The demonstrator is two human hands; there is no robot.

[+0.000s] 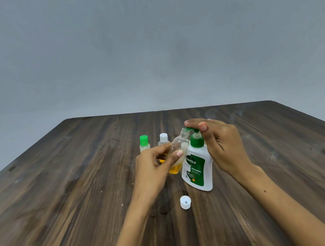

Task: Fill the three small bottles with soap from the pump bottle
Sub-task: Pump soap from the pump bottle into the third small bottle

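**Open bottle held at pump spout**

A clear bottle (pixel 177 151), uncapped and tilted, is gripped between the thumb and fingers of the left hand (pixel 154 163), its mouth held up against the green spout of the pump bottle (pixel 199 163). Yellow soap is seen in its lower end. The pump head is pressed on by the fingers of the right hand (pixel 218 143), which are laid over its top. The pump bottle, white with a green label, stands on the tabletop (pixel 64 193). A loose white cap (pixel 185 202) lies just in front of the pump bottle. Two capped bottles stand behind and to its left: the green-capped bottle (pixel 144 143) farther left, the white-capped bottle (pixel 163 139) nearer.
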